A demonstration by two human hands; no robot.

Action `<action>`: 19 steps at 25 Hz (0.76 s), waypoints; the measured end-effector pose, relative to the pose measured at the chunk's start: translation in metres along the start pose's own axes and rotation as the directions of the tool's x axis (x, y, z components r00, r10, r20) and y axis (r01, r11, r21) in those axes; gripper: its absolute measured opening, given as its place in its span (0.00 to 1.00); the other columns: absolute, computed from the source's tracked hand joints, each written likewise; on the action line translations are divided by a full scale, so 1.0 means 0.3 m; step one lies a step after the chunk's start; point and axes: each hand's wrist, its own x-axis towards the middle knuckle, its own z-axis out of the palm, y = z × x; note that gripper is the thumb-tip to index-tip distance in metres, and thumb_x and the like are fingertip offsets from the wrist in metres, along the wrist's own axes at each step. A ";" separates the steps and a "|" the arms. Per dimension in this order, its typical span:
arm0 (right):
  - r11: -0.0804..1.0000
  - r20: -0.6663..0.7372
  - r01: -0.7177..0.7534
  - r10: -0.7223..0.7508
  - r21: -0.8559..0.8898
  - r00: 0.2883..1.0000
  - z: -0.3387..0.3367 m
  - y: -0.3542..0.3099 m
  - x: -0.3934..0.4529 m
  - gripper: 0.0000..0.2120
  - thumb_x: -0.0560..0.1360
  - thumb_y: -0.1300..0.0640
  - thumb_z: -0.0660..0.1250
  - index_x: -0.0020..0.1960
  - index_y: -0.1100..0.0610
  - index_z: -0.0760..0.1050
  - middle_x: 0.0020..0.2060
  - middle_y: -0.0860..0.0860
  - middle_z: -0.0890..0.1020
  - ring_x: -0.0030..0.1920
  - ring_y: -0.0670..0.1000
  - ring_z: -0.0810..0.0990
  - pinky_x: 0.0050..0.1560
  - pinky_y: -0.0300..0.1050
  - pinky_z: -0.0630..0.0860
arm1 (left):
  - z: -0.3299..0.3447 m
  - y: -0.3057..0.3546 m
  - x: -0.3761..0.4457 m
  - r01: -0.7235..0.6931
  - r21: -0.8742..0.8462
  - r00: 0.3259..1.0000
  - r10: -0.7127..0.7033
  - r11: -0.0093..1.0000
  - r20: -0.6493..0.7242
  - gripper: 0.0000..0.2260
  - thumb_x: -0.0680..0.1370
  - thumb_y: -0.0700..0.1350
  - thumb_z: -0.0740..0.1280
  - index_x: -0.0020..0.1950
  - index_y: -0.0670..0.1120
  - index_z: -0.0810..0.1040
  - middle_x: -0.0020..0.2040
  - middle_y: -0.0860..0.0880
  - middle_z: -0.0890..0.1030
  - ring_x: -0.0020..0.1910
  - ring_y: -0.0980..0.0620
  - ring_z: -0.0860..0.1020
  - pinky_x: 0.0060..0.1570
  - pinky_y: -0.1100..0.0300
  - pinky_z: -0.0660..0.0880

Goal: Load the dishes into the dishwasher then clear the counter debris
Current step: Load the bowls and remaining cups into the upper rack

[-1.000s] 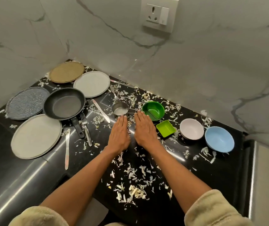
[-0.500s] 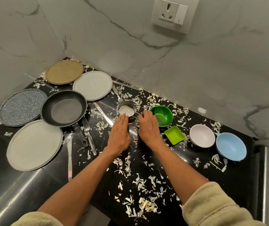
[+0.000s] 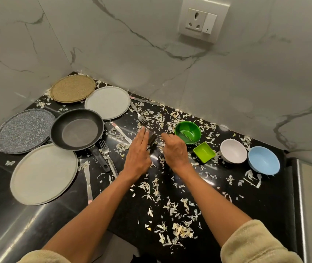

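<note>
No writing can be read. The black worktop (image 3: 217, 205) is strewn with pale debris (image 3: 179, 229). At nine o'clock lies the empty frying pan (image 3: 76, 130); at three o'clock, the empty green bowl (image 3: 188, 132). Between the hands a small steel cup (image 3: 152, 139) is tilted, left hand (image 3: 139, 155) fingers straight against it, right hand (image 3: 174, 149) fingers curled at its handle.

Black counter (image 3: 217, 211), speckled grey plate (image 3: 23, 130), tan plate (image 3: 73, 88), green bowl (image 3: 188, 131), pale blue bowl (image 3: 263, 160), white-veined marble wall (image 3: 246, 82)

Glossy black stone counter (image 3: 217, 205)
</note>
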 end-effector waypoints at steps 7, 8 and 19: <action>0.964 -0.045 -0.210 0.220 0.160 0.974 -0.096 0.018 -0.108 0.11 0.77 0.70 0.66 0.41 0.57 0.78 0.30 0.50 0.77 0.30 0.50 0.76 0.30 0.53 0.76 | -0.004 0.028 -0.020 -0.120 -0.006 0.992 0.120 0.993 -0.040 0.39 0.71 0.35 0.72 0.79 0.43 0.59 0.77 0.41 0.63 0.76 0.44 0.63 0.72 0.46 0.67; 0.947 -0.050 -0.240 0.256 0.215 0.965 -0.117 0.028 -0.135 0.11 0.78 0.70 0.65 0.41 0.58 0.79 0.31 0.50 0.79 0.31 0.50 0.78 0.31 0.54 0.77 | 0.001 0.043 -0.027 -0.118 -0.035 0.992 0.116 0.992 -0.044 0.38 0.71 0.35 0.72 0.78 0.44 0.60 0.74 0.42 0.65 0.72 0.44 0.67 0.69 0.46 0.71; 0.592 0.004 -0.628 0.726 0.504 0.688 -0.467 0.195 -0.652 0.08 0.79 0.60 0.69 0.47 0.49 0.84 0.35 0.47 0.85 0.36 0.45 0.84 0.43 0.47 0.82 | 0.153 0.355 -0.245 -0.358 -0.285 0.905 0.406 0.889 0.129 0.40 0.66 0.45 0.77 0.75 0.42 0.64 0.68 0.43 0.70 0.67 0.47 0.69 0.68 0.55 0.70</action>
